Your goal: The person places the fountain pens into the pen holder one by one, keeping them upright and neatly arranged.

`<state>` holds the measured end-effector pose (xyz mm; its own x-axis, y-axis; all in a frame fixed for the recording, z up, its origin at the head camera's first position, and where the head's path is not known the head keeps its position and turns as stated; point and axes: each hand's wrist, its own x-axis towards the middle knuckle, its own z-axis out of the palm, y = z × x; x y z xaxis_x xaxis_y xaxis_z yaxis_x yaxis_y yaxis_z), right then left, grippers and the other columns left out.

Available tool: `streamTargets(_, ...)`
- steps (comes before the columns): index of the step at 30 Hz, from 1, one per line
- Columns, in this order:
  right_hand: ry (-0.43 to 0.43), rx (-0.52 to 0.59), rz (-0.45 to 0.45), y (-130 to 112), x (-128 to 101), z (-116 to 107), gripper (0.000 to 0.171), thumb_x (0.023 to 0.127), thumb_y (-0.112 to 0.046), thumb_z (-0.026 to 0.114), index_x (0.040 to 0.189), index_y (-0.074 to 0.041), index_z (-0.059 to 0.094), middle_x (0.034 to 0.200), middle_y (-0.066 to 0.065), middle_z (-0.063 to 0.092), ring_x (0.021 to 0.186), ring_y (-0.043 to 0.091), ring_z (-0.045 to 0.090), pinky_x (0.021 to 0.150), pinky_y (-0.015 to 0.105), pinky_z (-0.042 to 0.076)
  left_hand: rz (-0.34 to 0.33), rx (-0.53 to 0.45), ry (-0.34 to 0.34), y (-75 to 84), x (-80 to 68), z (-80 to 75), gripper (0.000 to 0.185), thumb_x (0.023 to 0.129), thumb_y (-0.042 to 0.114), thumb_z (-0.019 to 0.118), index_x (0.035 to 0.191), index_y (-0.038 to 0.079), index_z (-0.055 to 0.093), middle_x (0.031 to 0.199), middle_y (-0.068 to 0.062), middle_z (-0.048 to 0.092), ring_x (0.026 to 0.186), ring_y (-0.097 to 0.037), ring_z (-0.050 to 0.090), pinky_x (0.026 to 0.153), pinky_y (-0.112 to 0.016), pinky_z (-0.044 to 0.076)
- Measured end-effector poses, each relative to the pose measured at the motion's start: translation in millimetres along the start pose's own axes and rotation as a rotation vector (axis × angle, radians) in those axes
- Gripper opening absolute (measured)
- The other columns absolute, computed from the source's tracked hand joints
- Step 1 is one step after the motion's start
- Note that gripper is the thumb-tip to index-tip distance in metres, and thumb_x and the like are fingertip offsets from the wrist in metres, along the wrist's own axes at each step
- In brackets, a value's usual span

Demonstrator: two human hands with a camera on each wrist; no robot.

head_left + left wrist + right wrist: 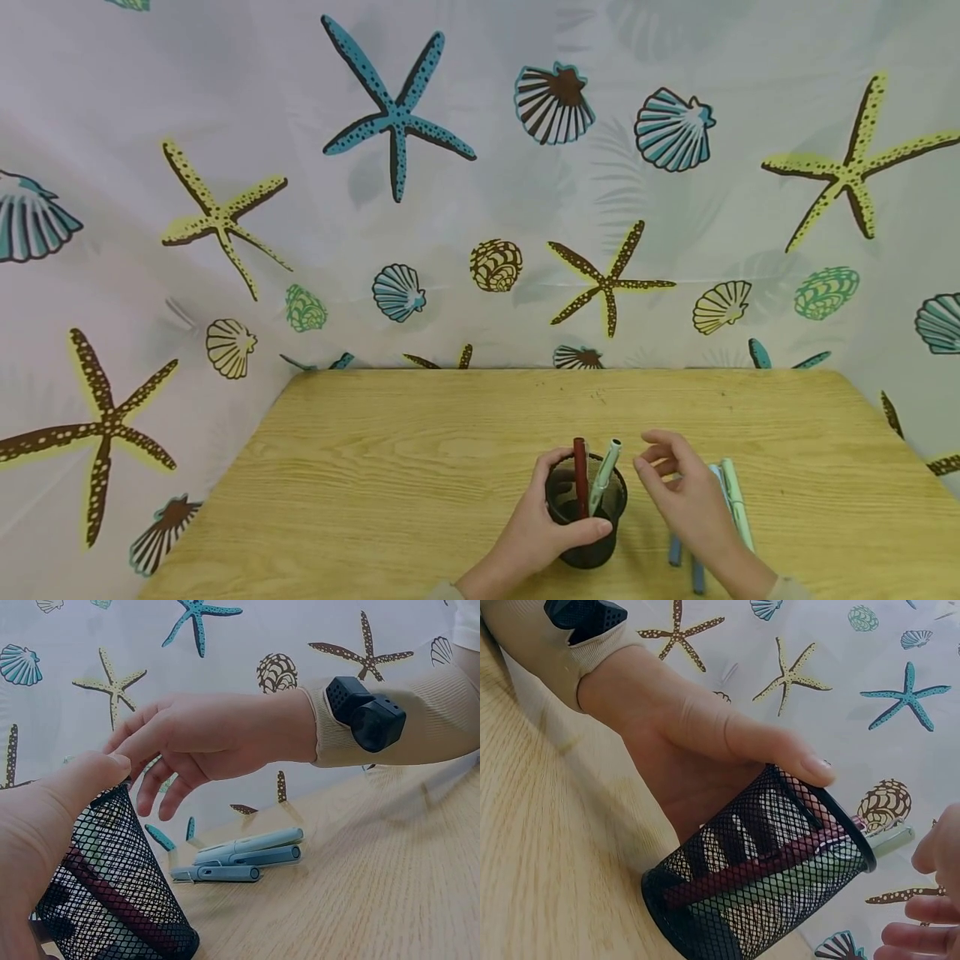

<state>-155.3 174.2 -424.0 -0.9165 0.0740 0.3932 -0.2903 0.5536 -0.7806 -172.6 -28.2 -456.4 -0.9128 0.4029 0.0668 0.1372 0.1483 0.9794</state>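
A black mesh pen cup (586, 515) stands near the table's front edge, and my left hand (546, 518) grips it, thumb and fingers curled around its rim. Inside the cup lean a dark red pen (580, 477) and a pale green pen (604, 473). The wrist views show the same mesh cup (112, 892) (761, 862) with both pens slanting inside. My right hand (678, 483) hovers just right of the cup, fingers loosely spread and holding nothing. Several blue and pale green pens (731, 500) (240, 855) lie on the table beneath and beside the right hand.
The wooden table (420, 467) reaches back to a white curtain (480, 183) printed with starfish and shells, which wraps around the left and right sides. A wrist camera (366, 712) is strapped on my right forearm over a beige sleeve.
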Motion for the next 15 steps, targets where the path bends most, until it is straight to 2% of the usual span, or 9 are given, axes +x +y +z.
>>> streamTargets(15, 0.013, -0.051, 0.025, 12.0, -4.9, -18.2, 0.028, 0.093, -0.021, 0.059, 0.117, -0.008, 0.055, 0.094, 0.003, 0.060, 0.075, 0.010, 0.056, 0.061, 0.024, 0.048, -0.015, 0.020, 0.017, -0.9, 0.9, -0.4, 0.077, 0.075, 0.042, 0.076, 0.136, 0.039, 0.029, 0.129, 0.002, 0.041, 0.119, -0.025, 0.042, 0.090, -0.053, 0.038)
